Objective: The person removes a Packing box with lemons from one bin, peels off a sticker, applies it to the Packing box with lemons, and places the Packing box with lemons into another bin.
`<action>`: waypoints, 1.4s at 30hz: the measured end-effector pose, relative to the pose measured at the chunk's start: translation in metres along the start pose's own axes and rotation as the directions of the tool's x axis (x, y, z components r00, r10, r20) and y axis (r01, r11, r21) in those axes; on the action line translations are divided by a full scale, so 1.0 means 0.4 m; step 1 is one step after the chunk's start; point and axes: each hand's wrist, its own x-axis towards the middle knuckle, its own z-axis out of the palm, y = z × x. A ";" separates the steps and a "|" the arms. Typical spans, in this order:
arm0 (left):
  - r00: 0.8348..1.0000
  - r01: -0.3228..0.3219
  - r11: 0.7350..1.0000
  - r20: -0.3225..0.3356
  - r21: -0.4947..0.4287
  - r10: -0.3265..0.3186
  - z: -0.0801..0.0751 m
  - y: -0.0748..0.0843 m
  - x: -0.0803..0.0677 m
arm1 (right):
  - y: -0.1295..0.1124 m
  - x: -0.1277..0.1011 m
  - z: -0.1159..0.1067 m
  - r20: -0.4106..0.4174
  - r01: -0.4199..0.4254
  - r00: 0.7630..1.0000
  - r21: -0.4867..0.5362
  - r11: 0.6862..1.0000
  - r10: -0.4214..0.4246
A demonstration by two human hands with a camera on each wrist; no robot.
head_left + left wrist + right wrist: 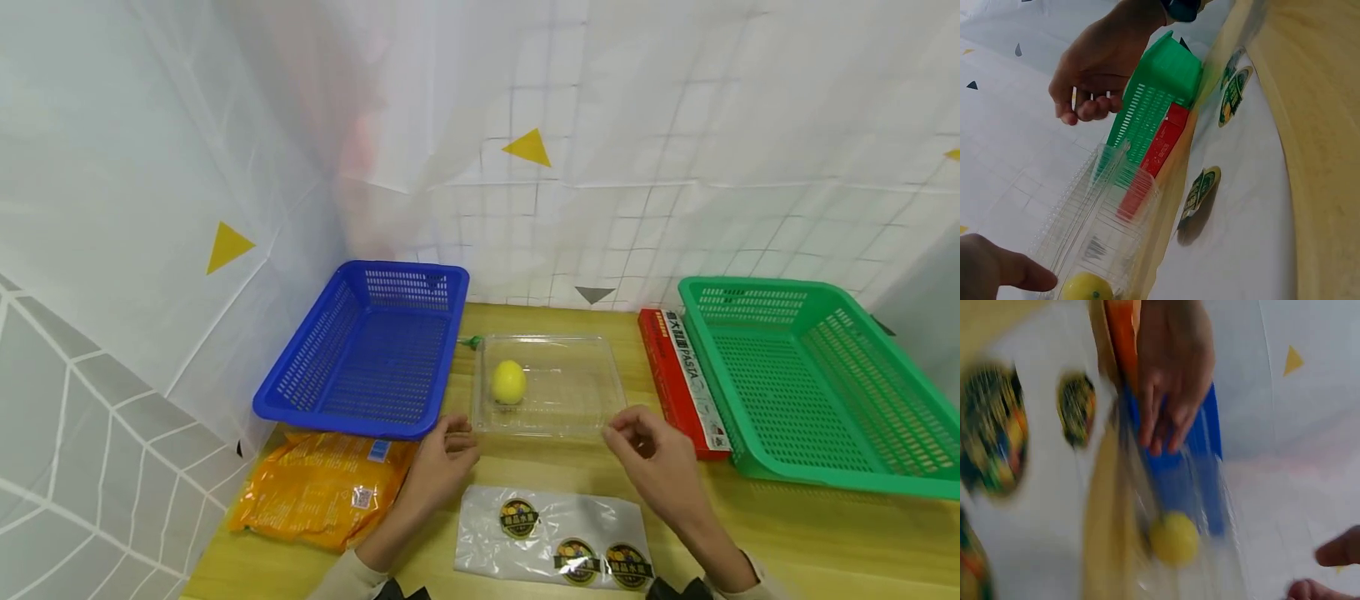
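A clear plastic box lies in the middle of the table, with a yellow lemon showing at its left side. Whether the lid is fastened I cannot tell. My left hand hovers by the box's near left corner, fingers loosely bent and nothing in them. By the near right corner is my right hand, its fingers loosely curled, thumb and finger apart in the right wrist view. Nothing shows in its grasp. Nearer me lies a white plastic sheet bearing round fruit stickers.
At the left stands a blue basket, with an orange packet in front of it. A red pasta box lies against the green basket at the right. White curtains hang behind the table.
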 end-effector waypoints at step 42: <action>0.930 -0.335 0.940 0.180 0.057 0.321 -0.001 -0.052 -0.074 | 0.044 -0.116 0.197 0.417 0.146 0.905 -0.107 0.984 -0.089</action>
